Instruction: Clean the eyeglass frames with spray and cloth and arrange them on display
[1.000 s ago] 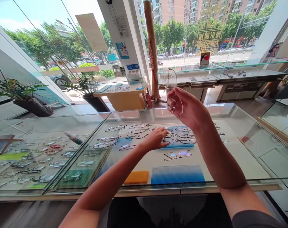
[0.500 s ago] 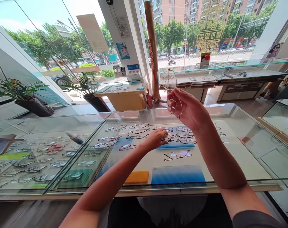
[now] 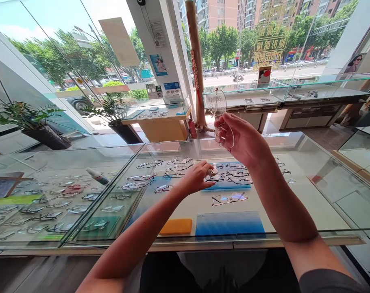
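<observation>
My right hand (image 3: 244,140) is raised above the glass counter and grips a pair of thin-rimmed clear glasses (image 3: 220,120), lenses turned to the left. My left hand (image 3: 197,177) reaches inside the display case, fingers pinched on something small and pale that I cannot make out. It hovers over a blue mat (image 3: 226,181) bearing rows of glasses. A single pair with tinted lenses (image 3: 229,198) lies alone just in front of that mat.
The glass counter top (image 3: 294,140) covers the case; its front edge runs across near me. An orange cloth (image 3: 175,226) and a second blue mat (image 3: 229,224) lie at the front. The left case holds several glasses and a small spray bottle (image 3: 96,176). Potted plants stand beyond.
My left hand has lifted slightly and drawn back from the row of glasses with the small pale thing pinched in it. My right hand has barely moved.
</observation>
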`<action>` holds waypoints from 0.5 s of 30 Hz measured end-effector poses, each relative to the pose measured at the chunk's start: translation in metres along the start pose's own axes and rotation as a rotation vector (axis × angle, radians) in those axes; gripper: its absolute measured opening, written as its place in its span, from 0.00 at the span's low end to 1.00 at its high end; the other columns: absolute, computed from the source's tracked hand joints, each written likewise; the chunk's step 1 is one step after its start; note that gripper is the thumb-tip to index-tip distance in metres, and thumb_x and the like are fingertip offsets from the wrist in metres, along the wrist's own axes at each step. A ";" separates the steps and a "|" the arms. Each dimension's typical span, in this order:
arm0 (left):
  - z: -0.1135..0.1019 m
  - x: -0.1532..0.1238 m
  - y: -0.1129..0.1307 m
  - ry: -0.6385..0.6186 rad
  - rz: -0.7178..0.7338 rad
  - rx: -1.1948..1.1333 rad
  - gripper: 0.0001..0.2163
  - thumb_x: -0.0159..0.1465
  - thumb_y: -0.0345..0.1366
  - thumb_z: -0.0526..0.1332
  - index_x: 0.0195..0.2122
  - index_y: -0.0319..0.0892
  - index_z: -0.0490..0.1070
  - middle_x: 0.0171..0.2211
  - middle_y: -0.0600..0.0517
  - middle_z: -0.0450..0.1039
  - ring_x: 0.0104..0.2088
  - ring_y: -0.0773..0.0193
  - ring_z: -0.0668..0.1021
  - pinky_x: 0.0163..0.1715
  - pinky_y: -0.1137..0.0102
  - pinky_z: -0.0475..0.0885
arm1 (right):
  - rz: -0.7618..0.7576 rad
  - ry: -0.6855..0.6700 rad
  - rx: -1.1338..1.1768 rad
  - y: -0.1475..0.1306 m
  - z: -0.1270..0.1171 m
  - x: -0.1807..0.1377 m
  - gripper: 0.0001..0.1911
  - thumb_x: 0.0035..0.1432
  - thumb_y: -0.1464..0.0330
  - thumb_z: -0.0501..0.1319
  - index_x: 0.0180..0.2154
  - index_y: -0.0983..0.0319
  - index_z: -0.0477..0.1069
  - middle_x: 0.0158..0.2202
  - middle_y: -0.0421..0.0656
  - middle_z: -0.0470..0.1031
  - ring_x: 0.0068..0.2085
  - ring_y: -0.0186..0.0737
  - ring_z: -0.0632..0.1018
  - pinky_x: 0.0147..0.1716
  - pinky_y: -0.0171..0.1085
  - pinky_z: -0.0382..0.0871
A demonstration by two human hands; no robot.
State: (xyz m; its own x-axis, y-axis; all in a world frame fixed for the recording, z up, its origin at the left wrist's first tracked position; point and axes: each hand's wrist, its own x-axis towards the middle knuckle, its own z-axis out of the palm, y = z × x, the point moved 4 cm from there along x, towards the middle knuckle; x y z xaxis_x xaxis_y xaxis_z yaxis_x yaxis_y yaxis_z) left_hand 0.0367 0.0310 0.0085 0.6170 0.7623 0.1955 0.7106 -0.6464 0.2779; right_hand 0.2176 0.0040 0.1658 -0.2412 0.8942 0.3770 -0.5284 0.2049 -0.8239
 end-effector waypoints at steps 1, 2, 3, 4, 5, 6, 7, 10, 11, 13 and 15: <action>0.004 0.001 0.000 -0.014 0.001 0.015 0.23 0.62 0.44 0.74 0.54 0.42 0.73 0.50 0.43 0.75 0.48 0.48 0.80 0.49 0.58 0.75 | -0.002 -0.002 -0.001 0.000 0.000 0.000 0.20 0.52 0.48 0.78 0.34 0.55 0.80 0.37 0.42 0.81 0.34 0.36 0.75 0.29 0.38 0.67; 0.007 0.003 -0.001 -0.027 0.000 0.030 0.23 0.62 0.44 0.74 0.55 0.42 0.73 0.50 0.43 0.76 0.48 0.48 0.80 0.49 0.58 0.75 | -0.003 -0.003 -0.002 0.000 0.000 0.000 0.20 0.51 0.47 0.78 0.34 0.55 0.80 0.38 0.42 0.81 0.34 0.36 0.75 0.29 0.38 0.67; 0.009 0.004 -0.001 -0.039 -0.002 0.043 0.23 0.62 0.44 0.74 0.55 0.41 0.74 0.49 0.43 0.76 0.48 0.48 0.80 0.50 0.58 0.75 | -0.005 -0.004 -0.003 0.000 0.000 0.000 0.21 0.51 0.47 0.78 0.34 0.54 0.80 0.37 0.42 0.81 0.34 0.36 0.74 0.29 0.38 0.68; 0.012 0.005 -0.001 -0.055 -0.002 0.055 0.23 0.62 0.43 0.74 0.55 0.41 0.74 0.49 0.43 0.76 0.49 0.47 0.80 0.50 0.58 0.75 | -0.007 -0.007 -0.001 0.001 0.000 0.000 0.21 0.51 0.47 0.78 0.34 0.54 0.80 0.38 0.42 0.81 0.34 0.36 0.74 0.29 0.38 0.68; 0.014 0.006 -0.002 -0.073 -0.001 0.066 0.22 0.62 0.43 0.74 0.55 0.41 0.75 0.49 0.43 0.76 0.49 0.47 0.80 0.51 0.58 0.75 | -0.010 -0.011 0.004 0.001 -0.001 0.000 0.21 0.51 0.47 0.78 0.34 0.54 0.81 0.38 0.42 0.81 0.34 0.36 0.74 0.29 0.38 0.68; 0.015 0.007 -0.002 -0.092 0.000 0.075 0.21 0.63 0.42 0.73 0.54 0.41 0.75 0.49 0.43 0.77 0.50 0.47 0.80 0.51 0.58 0.75 | -0.014 -0.016 0.010 0.000 -0.001 0.000 0.20 0.51 0.47 0.78 0.33 0.55 0.81 0.37 0.41 0.81 0.34 0.35 0.74 0.29 0.38 0.68; 0.017 0.008 -0.003 -0.108 0.001 0.081 0.20 0.63 0.41 0.73 0.54 0.41 0.75 0.49 0.43 0.77 0.50 0.47 0.80 0.51 0.58 0.75 | -0.016 -0.020 0.016 0.000 -0.001 0.000 0.20 0.52 0.48 0.78 0.33 0.55 0.81 0.37 0.41 0.80 0.33 0.35 0.73 0.29 0.38 0.68; 0.019 0.009 -0.004 -0.122 0.002 0.086 0.17 0.65 0.40 0.71 0.53 0.41 0.76 0.49 0.43 0.78 0.50 0.47 0.80 0.50 0.59 0.75 | -0.007 -0.010 0.013 0.001 -0.002 0.000 0.18 0.52 0.49 0.78 0.34 0.55 0.81 0.37 0.41 0.80 0.34 0.35 0.74 0.29 0.38 0.67; 0.020 0.009 -0.005 -0.119 0.002 0.085 0.16 0.65 0.40 0.71 0.52 0.41 0.76 0.49 0.43 0.79 0.50 0.47 0.81 0.49 0.59 0.74 | -0.002 -0.002 0.008 0.001 -0.002 0.000 0.18 0.53 0.49 0.78 0.34 0.54 0.81 0.37 0.41 0.80 0.34 0.35 0.74 0.29 0.38 0.67; 0.022 0.010 -0.005 -0.115 0.004 0.072 0.15 0.65 0.39 0.71 0.51 0.42 0.76 0.48 0.44 0.79 0.49 0.47 0.81 0.49 0.59 0.74 | 0.000 0.003 0.003 0.001 -0.001 -0.001 0.18 0.53 0.49 0.78 0.34 0.54 0.81 0.37 0.41 0.80 0.34 0.35 0.74 0.29 0.39 0.66; 0.024 0.012 -0.006 -0.109 0.003 0.052 0.13 0.64 0.38 0.72 0.49 0.43 0.77 0.47 0.44 0.80 0.48 0.48 0.81 0.48 0.59 0.74 | -0.010 -0.010 0.012 0.001 0.000 -0.001 0.18 0.53 0.49 0.78 0.33 0.55 0.81 0.38 0.41 0.80 0.34 0.35 0.74 0.29 0.39 0.67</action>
State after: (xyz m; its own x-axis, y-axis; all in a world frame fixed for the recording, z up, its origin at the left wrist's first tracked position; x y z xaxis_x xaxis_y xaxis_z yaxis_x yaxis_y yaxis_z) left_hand 0.0482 0.0433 -0.0132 0.6503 0.7541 0.0920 0.7236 -0.6517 0.2273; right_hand 0.2172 0.0033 0.1652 -0.2438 0.8881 0.3896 -0.5407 0.2090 -0.8148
